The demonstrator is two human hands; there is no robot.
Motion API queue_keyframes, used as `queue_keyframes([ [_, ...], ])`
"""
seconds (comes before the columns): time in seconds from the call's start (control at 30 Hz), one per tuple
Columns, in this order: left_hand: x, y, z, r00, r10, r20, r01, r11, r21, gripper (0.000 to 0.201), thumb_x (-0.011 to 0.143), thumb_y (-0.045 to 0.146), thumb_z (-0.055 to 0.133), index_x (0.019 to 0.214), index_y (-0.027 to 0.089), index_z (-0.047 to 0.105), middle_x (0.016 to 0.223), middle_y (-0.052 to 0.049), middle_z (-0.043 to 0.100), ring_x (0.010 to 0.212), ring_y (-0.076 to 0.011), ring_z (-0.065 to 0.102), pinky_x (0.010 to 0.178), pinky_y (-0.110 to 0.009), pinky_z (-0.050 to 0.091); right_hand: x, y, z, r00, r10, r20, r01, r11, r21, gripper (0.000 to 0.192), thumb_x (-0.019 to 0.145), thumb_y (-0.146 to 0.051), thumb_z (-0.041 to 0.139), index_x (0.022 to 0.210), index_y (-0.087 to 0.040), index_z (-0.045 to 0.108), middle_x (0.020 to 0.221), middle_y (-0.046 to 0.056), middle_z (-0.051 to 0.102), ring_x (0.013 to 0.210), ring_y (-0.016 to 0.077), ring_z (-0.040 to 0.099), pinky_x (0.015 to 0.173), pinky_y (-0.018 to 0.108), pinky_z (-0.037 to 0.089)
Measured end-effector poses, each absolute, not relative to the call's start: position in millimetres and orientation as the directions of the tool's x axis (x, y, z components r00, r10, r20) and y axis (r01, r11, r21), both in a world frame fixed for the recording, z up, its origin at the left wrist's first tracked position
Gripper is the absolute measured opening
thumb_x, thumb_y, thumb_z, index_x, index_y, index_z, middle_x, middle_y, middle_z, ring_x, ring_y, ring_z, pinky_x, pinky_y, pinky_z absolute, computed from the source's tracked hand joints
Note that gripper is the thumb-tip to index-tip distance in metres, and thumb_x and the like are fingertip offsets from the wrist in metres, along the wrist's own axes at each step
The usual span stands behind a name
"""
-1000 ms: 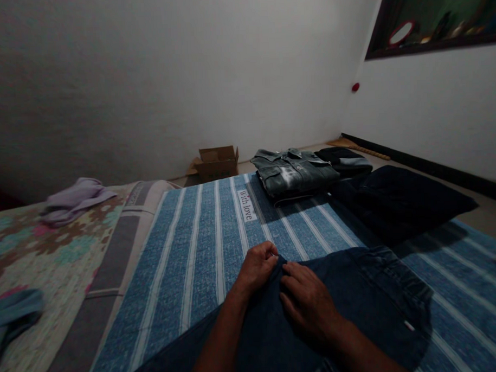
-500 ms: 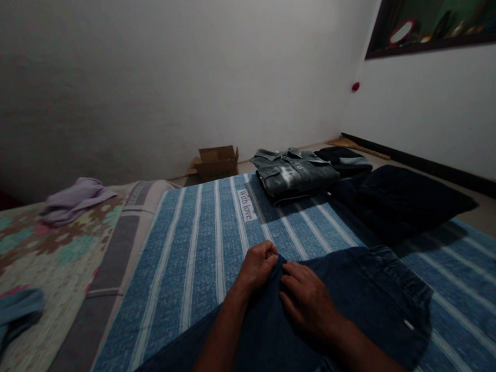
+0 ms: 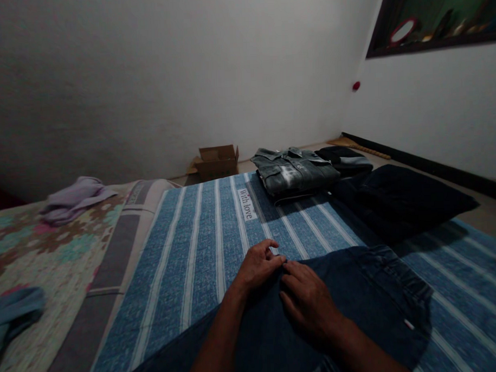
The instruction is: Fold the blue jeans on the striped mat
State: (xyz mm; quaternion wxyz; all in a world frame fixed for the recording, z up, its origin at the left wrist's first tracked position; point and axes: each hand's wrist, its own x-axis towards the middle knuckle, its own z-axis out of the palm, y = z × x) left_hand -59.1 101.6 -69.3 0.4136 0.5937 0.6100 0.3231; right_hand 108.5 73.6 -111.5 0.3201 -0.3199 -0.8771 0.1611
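A dark blue denim garment [image 3: 357, 290] lies spread on a blue striped sheet [image 3: 193, 247] in front of me. My left hand [image 3: 257, 267] rests at the garment's far edge, its fingers stretched out and apart, partly on the sheet. My right hand [image 3: 309, 303] lies palm down on the denim just beside it. Its fingertips pinch the same edge of the cloth. The two hands almost touch.
A folded grey denim shirt [image 3: 292, 173] and a dark folded item [image 3: 344, 158] sit at the sheet's far end, beside a dark pillow [image 3: 403, 199]. A cardboard box [image 3: 217, 161] stands by the wall. On the patterned sheet [image 3: 39, 253] at left lie a lilac cloth [image 3: 73, 198] and a blue cloth [image 3: 12, 319].
My left hand has uncurled from a pinch on the garment's edge; its fingers now lie spread out. My right hand has hardly moved.
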Motion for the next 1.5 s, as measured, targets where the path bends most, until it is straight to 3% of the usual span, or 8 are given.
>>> queue_keyframes([
  [0.37, -60.9, 102.3, -72.5, 0.061, 0.994, -0.094, 0.474, 0.054, 0.879, 0.035, 0.066, 0.023, 0.055, 0.099, 0.014, 0.059, 0.056, 0.009, 0.045, 0.053, -0.0106, 0.043, 0.056, -0.024, 0.036, 109.4, 72.5, -108.9, -0.582, 0.661, 0.474, 0.470, 0.749, -0.467, 0.012, 0.081, -0.012, 0.055, 0.092, -0.016, 0.058, 0.109, 0.012, 0.060, 0.110, 0.0248, 0.053, 0.099, 0.043, 0.043],
  [1.03, -60.3, 101.9, -73.8, 0.036, 0.997, -0.065, 0.453, 0.041, 0.891, 0.034, 0.065, 0.022, 0.055, 0.097, 0.015, 0.063, 0.062, 0.005, 0.057, 0.058, -0.0134, 0.052, 0.060, -0.026, 0.041, 109.8, 72.0, -108.7, -0.557, 0.653, 0.514, 0.471, 0.758, -0.452, 0.015, 0.082, -0.013, 0.055, 0.095, -0.019, 0.058, 0.111, 0.012, 0.061, 0.110, 0.0260, 0.054, 0.097, 0.047, 0.046],
  [1.5, -60.0, 102.6, -72.2, 0.036, 0.988, -0.151, 0.473, 0.116, 0.873, 0.040, 0.067, 0.033, 0.060, 0.103, 0.014, 0.061, 0.058, 0.007, 0.050, 0.055, -0.0133, 0.048, 0.056, -0.026, 0.037, 109.4, 73.5, -109.5, -0.560, 0.650, 0.514, 0.470, 0.760, -0.450, 0.013, 0.081, -0.013, 0.055, 0.092, -0.019, 0.059, 0.109, 0.012, 0.062, 0.109, 0.0252, 0.055, 0.095, 0.044, 0.046],
])
